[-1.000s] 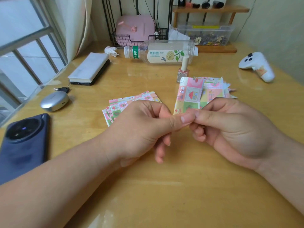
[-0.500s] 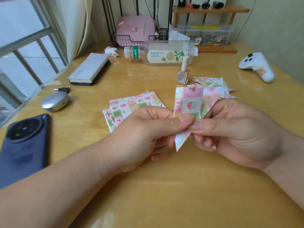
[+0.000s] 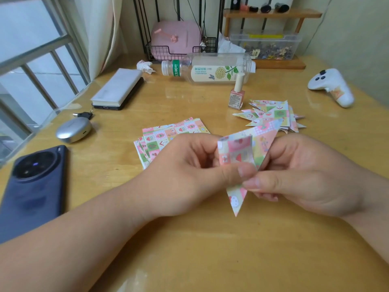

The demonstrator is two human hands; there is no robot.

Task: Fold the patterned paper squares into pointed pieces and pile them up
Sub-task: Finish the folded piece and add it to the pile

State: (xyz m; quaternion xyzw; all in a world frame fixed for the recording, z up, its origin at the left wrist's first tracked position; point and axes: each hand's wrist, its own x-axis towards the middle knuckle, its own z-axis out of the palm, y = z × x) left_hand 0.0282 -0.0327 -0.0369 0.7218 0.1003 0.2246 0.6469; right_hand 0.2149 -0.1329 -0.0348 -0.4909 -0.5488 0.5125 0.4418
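Pinching a half-folded pink-and-green patterned paper piece (image 3: 242,157) between thumbs and fingers, the left hand (image 3: 189,175) and right hand (image 3: 305,178) hold it above the wooden table (image 3: 210,249), point downward, between the flat square stack (image 3: 166,135) and the folded pile (image 3: 273,114).

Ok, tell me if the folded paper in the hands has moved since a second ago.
Yes. The folded paper came nearer the person, away from the nail polish bottle.
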